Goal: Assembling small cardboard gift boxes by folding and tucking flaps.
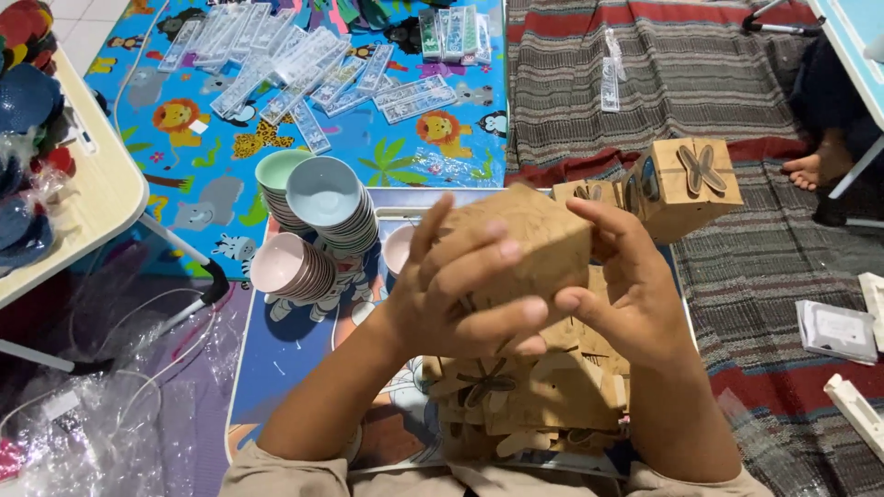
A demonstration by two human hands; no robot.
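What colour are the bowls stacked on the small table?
The stacked bowls are pastel: light blue, mint green and pink, seen best in the head view.

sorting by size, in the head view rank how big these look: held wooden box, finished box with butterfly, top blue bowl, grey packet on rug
1. held wooden box, though nearest the camera
2. butterfly box
3. blue bowl, close to the butterfly box, unsure
4. grey packet

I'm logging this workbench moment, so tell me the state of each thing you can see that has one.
Wooden box: lifted, gripped by both hands.
Left hand: fingers wrapped on the box.
Right hand: fingers on the box's side.
Finished wooden boxes: assembled, set down on the table.
Bowls: stacked, upright.
Flat wooden pieces: piled loose.
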